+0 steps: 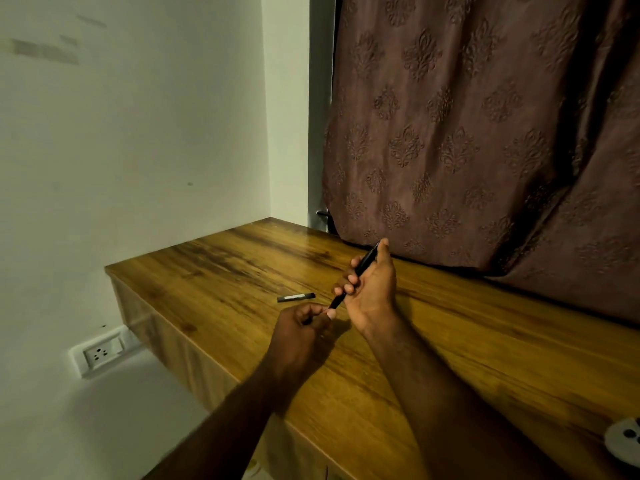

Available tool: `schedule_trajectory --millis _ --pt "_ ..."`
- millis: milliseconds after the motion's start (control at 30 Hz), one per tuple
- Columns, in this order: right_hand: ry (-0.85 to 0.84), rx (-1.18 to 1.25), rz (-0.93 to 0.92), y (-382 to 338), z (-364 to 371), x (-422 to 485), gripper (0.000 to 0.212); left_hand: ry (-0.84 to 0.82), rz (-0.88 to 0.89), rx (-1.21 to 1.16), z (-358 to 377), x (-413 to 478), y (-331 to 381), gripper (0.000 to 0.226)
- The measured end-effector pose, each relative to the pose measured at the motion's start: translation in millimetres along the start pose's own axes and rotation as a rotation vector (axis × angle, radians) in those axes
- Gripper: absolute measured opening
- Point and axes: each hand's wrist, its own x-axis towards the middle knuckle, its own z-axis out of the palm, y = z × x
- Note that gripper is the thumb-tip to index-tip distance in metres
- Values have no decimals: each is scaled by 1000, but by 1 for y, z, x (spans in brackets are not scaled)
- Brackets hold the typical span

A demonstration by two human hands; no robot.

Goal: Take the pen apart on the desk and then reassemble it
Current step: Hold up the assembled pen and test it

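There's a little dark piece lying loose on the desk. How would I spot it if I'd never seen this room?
Start at the long wooden desk that runs under the brown patterned curtain. Just beyond the left hand, toward the wall, lies the pen cap, flat on the wood. It is short and black with a pale strip along it, and it is the only pen part that neither hand touches.

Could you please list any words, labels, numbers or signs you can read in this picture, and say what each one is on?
No text can be read anywhere in this view.
Pen cap on the desk: it carries a pale strip, perhaps a label, too small and blurred to read.
Pen held in the right hand and left hand: no print visible.
Wall: grey smudges, blurred, not legible.
Wall socket: no lettering visible.
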Motion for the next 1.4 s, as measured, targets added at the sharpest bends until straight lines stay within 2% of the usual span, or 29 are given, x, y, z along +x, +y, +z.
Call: schedule_trajectory --millis 233,367,533,700,800,967,1133,1300,1400 --pt "-93 79 -51 -13 6 19 60 52 -89 -184 -8 9 -5 17" --pt "-115 177 -79 -31 -1 22 59 160 -79 -212 -10 16 -3 26" --pt "-56 207 -99 -35 0 19 53 159 -113 -292 -1 15 -4 57" --pt "-56 224 -101 -34 1 18 56 134 -31 -242 5 10 -6 84" --pt "-79 235 -92 -36 2 17 59 112 8 -251 3 9 -4 82" --pt "-84 205 -104 -36 5 15 51 136 40 -231 3 6 -1 82" --pt "-128 203 -103 -35 7 13 56 132 57 -221 4 2 -1 86" --pt "-79 159 -125 -36 11 11 52 160 68 -204 5 0 0 81" --pt "-70 166 -116 -36 11 10 56 159 77 -210 4 -1 -1 81"
